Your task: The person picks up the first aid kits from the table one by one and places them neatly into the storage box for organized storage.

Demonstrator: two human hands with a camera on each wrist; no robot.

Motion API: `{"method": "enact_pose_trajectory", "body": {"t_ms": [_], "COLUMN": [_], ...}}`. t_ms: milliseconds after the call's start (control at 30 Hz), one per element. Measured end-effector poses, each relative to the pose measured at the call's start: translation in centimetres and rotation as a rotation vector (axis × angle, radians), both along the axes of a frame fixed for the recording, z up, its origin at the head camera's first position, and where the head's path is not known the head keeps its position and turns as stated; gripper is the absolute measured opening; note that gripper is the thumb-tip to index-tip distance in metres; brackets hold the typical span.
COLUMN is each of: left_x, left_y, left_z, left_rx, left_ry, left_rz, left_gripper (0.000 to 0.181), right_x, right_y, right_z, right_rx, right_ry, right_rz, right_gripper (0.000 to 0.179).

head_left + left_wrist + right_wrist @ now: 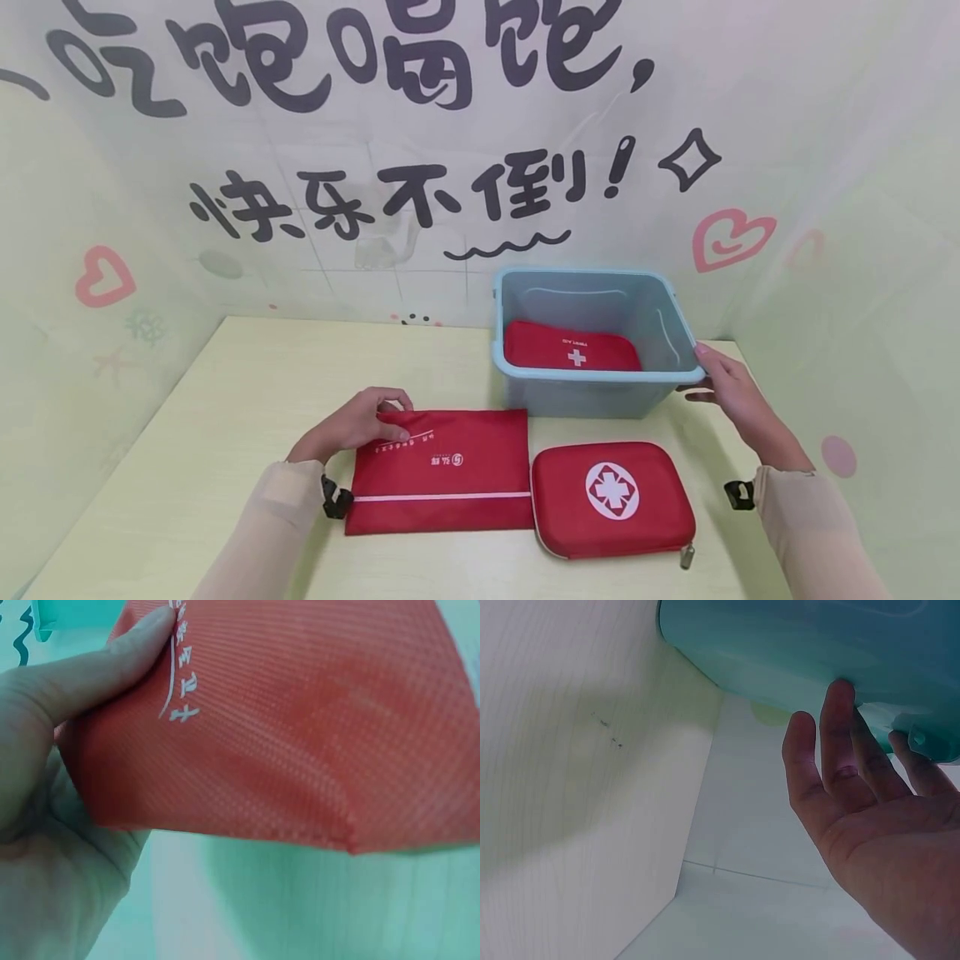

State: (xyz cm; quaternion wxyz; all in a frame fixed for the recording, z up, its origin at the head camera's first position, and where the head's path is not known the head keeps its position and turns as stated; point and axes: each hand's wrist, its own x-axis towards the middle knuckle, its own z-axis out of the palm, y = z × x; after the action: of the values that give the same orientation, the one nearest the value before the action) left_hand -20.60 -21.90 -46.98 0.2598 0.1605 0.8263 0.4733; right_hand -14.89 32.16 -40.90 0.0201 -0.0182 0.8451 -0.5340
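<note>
My left hand (371,421) pinches the upper left corner of a flat red fabric pouch (480,467), thumb on top and fingers beneath. White print and a white line run across the pouch. In the left wrist view the thumb presses beside the lettering, and the near edge of the pouch (285,765) is raised off the table. My right hand (727,383) holds the right front corner of a light blue plastic bin (577,396), thumb at the rim and fingers below it. In the right wrist view the fingertips (840,694) meet the bin's outer wall.
Inside the bin lies a red first aid bag (540,350) with a white cross. A red zippered first aid case (652,500) rests right of the pouch. All stand on a pale wooden table (262,375), with a printed wall covering (420,275) behind.
</note>
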Motion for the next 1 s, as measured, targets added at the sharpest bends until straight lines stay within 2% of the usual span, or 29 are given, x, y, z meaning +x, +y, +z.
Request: {"method": "enact_pose_trajectory", "body": {"t_ms": [167, 500, 800, 1000], "left_x": [-0.1, 0.0, 0.2, 0.0], "left_y": [-0.1, -0.4, -1.2, -2.5], "left_z": [0.1, 1.0, 1.7, 2.2], "left_rx": [0.045, 0.011, 0.069, 0.091], "left_ry": [-0.055, -0.050, -0.055, -0.089], "left_rz": [-0.015, -0.085, -0.131, -0.128], "left_gripper": [0.039, 0.044, 0.035, 0.034], "right_x": [0.0, 0.0, 0.1, 0.1], "right_y": [-0.1, -0.2, -0.1, -0.2], "right_z": [0.1, 0.3, 0.1, 0.2], "right_rx": [0.004, 0.006, 0.019, 0.011], "right_ry": [-0.003, -0.011, -0.019, -0.020], "right_rz": [-0.004, -0.004, -0.009, -0.008], "right_gripper": [0.061, 0.061, 0.061, 0.061]}}
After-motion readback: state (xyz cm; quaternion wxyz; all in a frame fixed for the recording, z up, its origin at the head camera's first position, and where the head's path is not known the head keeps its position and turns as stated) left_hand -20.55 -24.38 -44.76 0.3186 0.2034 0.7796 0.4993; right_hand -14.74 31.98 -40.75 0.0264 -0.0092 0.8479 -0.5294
